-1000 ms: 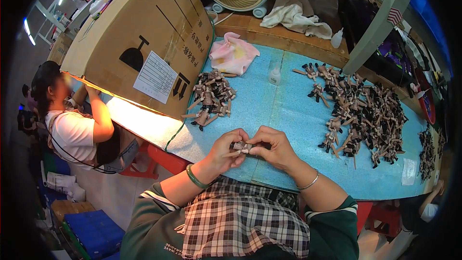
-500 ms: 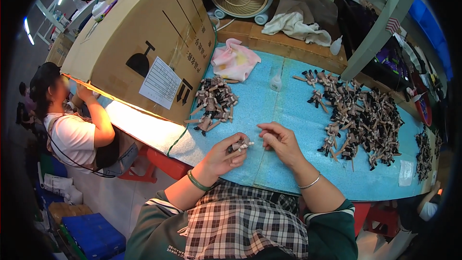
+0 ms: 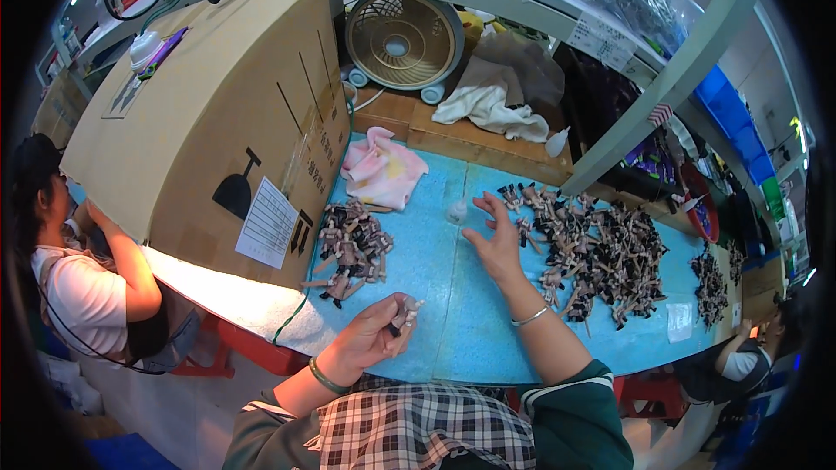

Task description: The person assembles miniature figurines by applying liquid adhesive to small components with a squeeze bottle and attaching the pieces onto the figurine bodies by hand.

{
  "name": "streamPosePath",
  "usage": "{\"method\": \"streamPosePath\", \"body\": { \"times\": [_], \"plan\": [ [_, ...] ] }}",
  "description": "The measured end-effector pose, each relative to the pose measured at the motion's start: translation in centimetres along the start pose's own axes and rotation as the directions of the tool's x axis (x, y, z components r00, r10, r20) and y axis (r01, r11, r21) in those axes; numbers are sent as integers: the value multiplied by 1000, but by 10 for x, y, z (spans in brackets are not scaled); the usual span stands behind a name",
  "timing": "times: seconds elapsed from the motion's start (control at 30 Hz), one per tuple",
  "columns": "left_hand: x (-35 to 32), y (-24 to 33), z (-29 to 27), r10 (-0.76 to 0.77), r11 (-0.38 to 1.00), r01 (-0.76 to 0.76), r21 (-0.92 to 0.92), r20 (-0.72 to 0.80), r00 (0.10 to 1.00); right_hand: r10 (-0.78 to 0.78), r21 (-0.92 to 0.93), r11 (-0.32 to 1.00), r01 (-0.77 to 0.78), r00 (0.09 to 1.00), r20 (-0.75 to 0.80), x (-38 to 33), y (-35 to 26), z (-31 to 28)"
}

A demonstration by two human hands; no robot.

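Note:
My left hand [image 3: 370, 335] is closed around a small figurine [image 3: 406, 312], whose pale end sticks out past the fingertips. Farther out over the blue mat [image 3: 435, 274], my right hand [image 3: 498, 239] holds nothing, its thumb and fingers spread. Just left of those fingers stands a small white dropper bottle [image 3: 456, 211], apart from the hand. Beyond my left hand lies a small pile of brown and black figurines [image 3: 353, 244]. A much larger heap of similar figurines [image 3: 601, 252] spreads to the right of my right hand.
A big cardboard box [image 3: 235, 148] walls off the left side. Behind the mat are a pink cloth [image 3: 383, 167], a round fan [image 3: 405, 42] and a white cloth [image 3: 492, 109]. A slanted metal post [image 3: 666, 78] rises at the right. A co-worker [image 3: 87, 283] sits at the left.
My right hand has reached forward, away from my left hand, and its fingers have spread beside the bottle. The left hand still holds the figurine. The whole view has tilted upward.

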State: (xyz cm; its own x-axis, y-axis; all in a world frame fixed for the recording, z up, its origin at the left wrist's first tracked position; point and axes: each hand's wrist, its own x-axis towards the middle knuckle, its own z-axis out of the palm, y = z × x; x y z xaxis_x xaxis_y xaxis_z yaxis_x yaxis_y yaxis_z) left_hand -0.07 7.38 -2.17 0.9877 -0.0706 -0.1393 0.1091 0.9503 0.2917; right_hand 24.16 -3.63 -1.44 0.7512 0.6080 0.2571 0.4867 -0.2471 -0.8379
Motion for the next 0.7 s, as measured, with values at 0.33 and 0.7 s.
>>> {"method": "streamPosePath", "body": {
  "times": [0.33,0.7],
  "plan": [
    [-9,10,-8,81,980,-69,-185,54,995,-143,177,977,122,983,113,-23,-34,15],
    [-12,-1,-2,-16,979,19,-205,16,1000,-375,14,927,375,924,69,-133,-90,-49]
  ]
}}
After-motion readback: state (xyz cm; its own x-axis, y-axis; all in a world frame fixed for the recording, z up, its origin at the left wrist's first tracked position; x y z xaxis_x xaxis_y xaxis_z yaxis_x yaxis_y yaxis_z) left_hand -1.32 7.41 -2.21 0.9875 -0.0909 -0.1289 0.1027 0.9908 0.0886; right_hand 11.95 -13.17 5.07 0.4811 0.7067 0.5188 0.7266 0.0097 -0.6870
